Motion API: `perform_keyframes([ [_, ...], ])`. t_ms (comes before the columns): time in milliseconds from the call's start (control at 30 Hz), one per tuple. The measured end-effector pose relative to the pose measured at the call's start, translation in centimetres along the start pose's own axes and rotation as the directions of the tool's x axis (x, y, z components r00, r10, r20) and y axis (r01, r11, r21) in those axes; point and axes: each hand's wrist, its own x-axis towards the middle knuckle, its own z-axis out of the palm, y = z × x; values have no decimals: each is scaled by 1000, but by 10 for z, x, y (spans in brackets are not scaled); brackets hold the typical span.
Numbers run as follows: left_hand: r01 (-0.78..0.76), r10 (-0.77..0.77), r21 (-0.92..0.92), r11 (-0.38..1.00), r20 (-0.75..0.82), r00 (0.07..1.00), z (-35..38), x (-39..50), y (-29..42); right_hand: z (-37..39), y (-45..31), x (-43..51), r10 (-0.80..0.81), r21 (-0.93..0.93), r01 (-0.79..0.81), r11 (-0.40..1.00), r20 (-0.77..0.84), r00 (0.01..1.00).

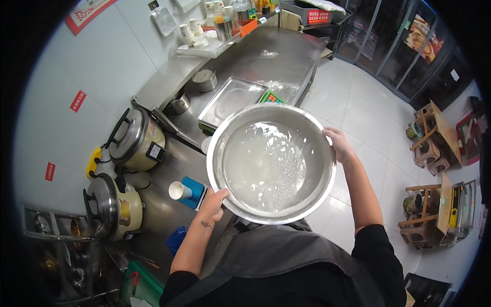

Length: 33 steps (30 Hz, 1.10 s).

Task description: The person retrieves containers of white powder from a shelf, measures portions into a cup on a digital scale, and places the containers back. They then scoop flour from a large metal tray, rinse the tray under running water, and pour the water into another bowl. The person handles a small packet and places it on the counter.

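A large round stainless-steel basin (329, 176) is held up in front of my body. Cloudy, pale liquid (249, 161) with bubbles lies inside it. My left hand (214, 203) grips the rim at the lower left, thumb over the edge. On the opposite side, my right hand (339, 144) holds the upper right rim, and whitish residue shows on its fingers. Just beyond the basin, a platform scale (234, 101) with a metal tray and green keypad housing rests on the steel counter. Close to my left hand, a paper cup (179, 190) stands on a small blue-topped device (193, 188).
Two lidded electric cookers (134, 138) line the left wall beside a yellow power strip (93, 162). Metal pots (205, 80) sit under a shelf (165, 78). The steel counter (264, 46) extends ahead. Tiled floor (364, 111) and wooden tables with stools (425, 153) are at right.
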Motion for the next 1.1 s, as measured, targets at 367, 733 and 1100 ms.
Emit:
perform_keyframes([
  [367,-124,110,-174,977,-88,990,120,181,50,-36,-84,255,-22,-125,37,991,123,992],
  [733,-136,57,-332,933,-237,970,262,370,60,-101,-128,500,-90,-278,142,950,191,977],
  [1100,18,-96,-311,950,-236,967,295,517,56,-125,-78,677,-68,-246,109,963,171,983],
])
